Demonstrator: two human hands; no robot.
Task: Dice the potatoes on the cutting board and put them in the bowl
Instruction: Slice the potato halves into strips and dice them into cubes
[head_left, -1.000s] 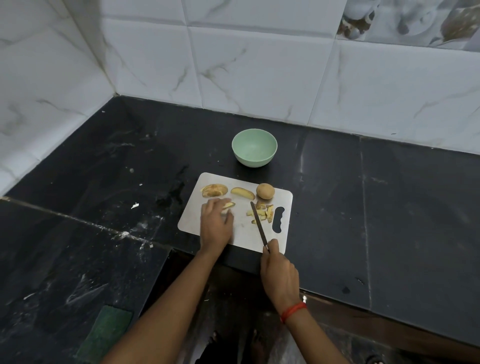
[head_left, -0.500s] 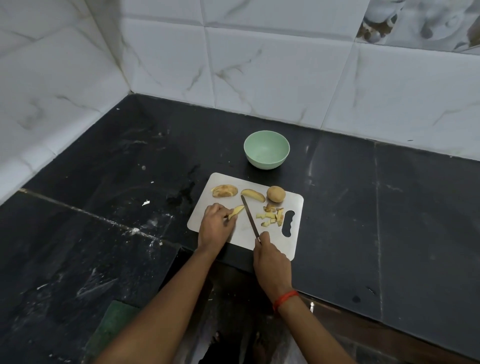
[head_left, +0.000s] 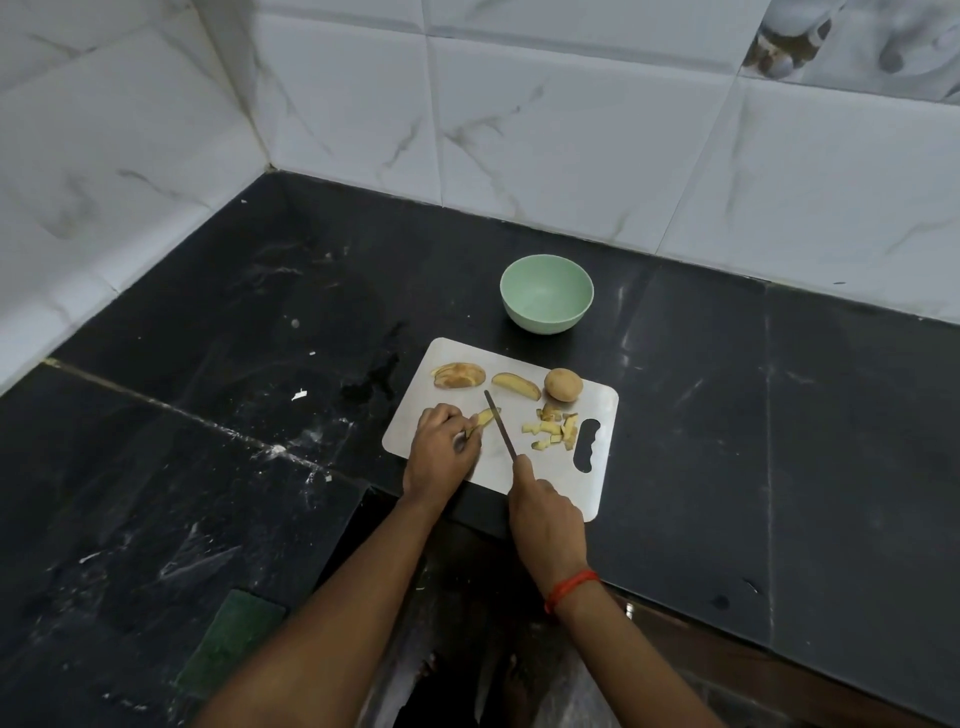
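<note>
Across the lower part of the frame, a black stone countertop (head_left: 208, 415) is spreading out below white marbled wall tiles (head_left: 571, 130). Just right of centre, a white rectangular plastic cutting board (head_left: 519, 358) with a handle slot is lying on it. A pale green round bowl (head_left: 545, 314) is standing just above the board and holding nothing.

The left hand (head_left: 441, 452) is resting on the board's left half, its fingers curled and pinning a pale yellow potato strip (head_left: 484, 418). The right hand (head_left: 545, 514) is wrapping round the handle of a slim grey-bladed kitchen knife (head_left: 500, 423), whose blade is crossing the strip's free end. Whether the edge is already biting, I cannot tell.

Along the board's upper edge, a fanned half potato in slices (head_left: 459, 375), a skin-on potato wedge (head_left: 516, 386) and a whole brown potato (head_left: 563, 384) are waiting. A loose pile of small diced potato pieces (head_left: 553, 432) is sitting right of the blade.

Raw potato is likely firm and stiff, with wet cut faces that slip. The light strip may skid, so it probably wants holding well back from the blade, fingertips tucked. The round whole one will tend to roll, and gripping it across the middle seems safest. The dice are light and scatter easily, so scooping them together should suit the transfer.
</note>
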